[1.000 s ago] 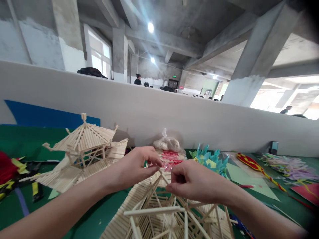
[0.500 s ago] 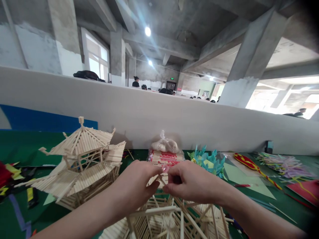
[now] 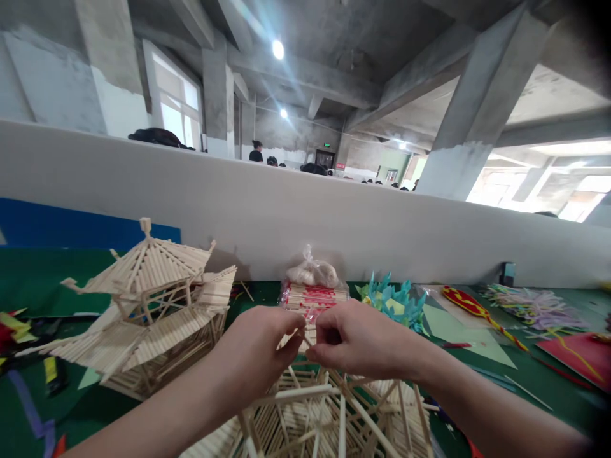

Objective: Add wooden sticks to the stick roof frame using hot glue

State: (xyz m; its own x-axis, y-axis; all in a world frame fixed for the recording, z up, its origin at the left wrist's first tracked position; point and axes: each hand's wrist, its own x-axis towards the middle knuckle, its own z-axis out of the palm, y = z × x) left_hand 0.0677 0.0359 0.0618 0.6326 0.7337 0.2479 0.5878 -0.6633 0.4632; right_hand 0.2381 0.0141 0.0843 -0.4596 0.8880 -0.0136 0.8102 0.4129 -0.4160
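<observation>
My left hand (image 3: 267, 340) and my right hand (image 3: 356, 337) are close together at the middle of the view, each with thumb and fingers pinched. Whatever lies between the fingertips is too small or hidden to make out. Just below them stands an open frame of thin wooden sticks (image 3: 329, 413), partly covered by my hands and forearms. To the left is a pavilion model (image 3: 157, 305) built of the same pale sticks, with tiered, slatted roofs. Behind my hands lies a clear plastic pack of wooden sticks (image 3: 317, 296) with red markings.
A knotted plastic bag (image 3: 312, 273) sits on the pack. Blue-green paper leaves (image 3: 396, 302), a red and yellow ornament (image 3: 465, 305) and paper strips (image 3: 534, 305) lie to the right. A yellow-black cutter (image 3: 51, 372) lies left. A white partition (image 3: 382, 235) stands behind.
The view has shifted slightly, so the tabletop things appear a little further left and higher. Both hands stay pinched close together above the stick frame, with little visible movement.
</observation>
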